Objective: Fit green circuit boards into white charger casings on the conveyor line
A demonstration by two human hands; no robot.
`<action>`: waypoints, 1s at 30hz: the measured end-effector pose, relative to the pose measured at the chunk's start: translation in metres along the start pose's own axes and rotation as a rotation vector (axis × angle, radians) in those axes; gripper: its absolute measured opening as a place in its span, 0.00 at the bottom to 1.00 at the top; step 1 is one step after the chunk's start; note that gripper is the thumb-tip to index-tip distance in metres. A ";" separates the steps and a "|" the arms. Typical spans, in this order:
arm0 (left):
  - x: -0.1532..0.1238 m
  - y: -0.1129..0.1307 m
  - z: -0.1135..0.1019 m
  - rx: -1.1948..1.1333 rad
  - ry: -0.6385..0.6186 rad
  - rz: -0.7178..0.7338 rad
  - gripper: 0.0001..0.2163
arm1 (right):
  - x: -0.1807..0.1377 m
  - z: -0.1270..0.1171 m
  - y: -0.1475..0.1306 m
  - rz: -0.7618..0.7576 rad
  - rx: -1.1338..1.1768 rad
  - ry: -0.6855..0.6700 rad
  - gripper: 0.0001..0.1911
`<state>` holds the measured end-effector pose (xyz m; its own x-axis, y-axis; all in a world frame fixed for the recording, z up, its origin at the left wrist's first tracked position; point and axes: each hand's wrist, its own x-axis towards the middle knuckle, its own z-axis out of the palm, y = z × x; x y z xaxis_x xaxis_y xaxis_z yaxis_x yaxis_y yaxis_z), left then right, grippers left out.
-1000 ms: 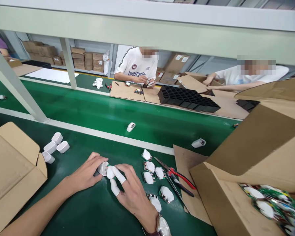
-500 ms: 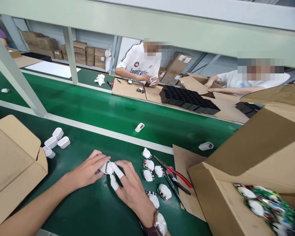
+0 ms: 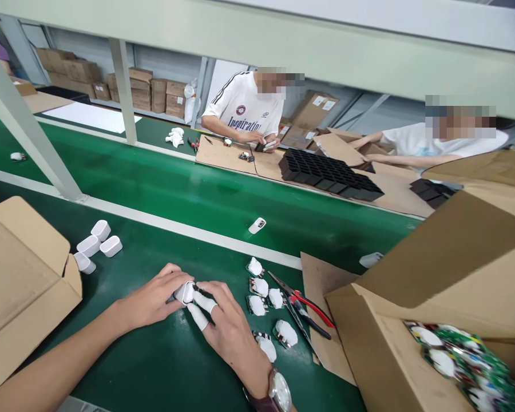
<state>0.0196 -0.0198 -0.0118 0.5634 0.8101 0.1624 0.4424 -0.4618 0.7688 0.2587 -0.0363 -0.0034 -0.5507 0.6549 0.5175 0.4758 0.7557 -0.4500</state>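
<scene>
My left hand (image 3: 161,294) is wrapped round a white plastic housing (image 3: 181,294), its open end facing right. White finger cots cover the thumb and a finger of my right hand (image 3: 227,320). Those fingers are closed on a circuit board with a white blob (image 3: 189,292), which sits partly inside the housing's mouth. My fingers hide most of the board. To the right of my right hand lie several more circuit boards topped with white blobs (image 3: 257,305). Several white housings (image 3: 88,245) stand at the left, beside a cardboard box (image 3: 21,274).
Red-and-black pliers (image 3: 302,303) rest on cardboard at the right. Beside them stands a carton (image 3: 369,332) holding many circuit boards (image 3: 459,360). On the green belt (image 3: 189,189) lies a white unit (image 3: 257,225). Across it, two people work near a black tray (image 3: 326,174).
The circuit board has gone deeper into the housing, pushed by my right fingers. On the belt, the white units have shifted to the right.
</scene>
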 end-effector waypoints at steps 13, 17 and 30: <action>-0.007 -0.010 0.005 -0.100 -0.055 -0.181 0.35 | 0.002 0.016 0.000 0.056 -0.036 -0.072 0.21; -0.007 -0.010 0.005 -0.125 -0.090 -0.193 0.35 | 0.002 0.011 0.000 -0.106 -0.179 -0.108 0.15; -0.005 -0.010 0.007 -0.097 -0.109 -0.209 0.36 | 0.005 0.010 -0.003 0.032 -0.002 -0.119 0.24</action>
<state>0.0170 -0.0211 -0.0246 0.5407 0.8383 -0.0698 0.4912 -0.2472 0.8352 0.2481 -0.0353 -0.0072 -0.6126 0.6738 0.4131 0.4955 0.7346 -0.4635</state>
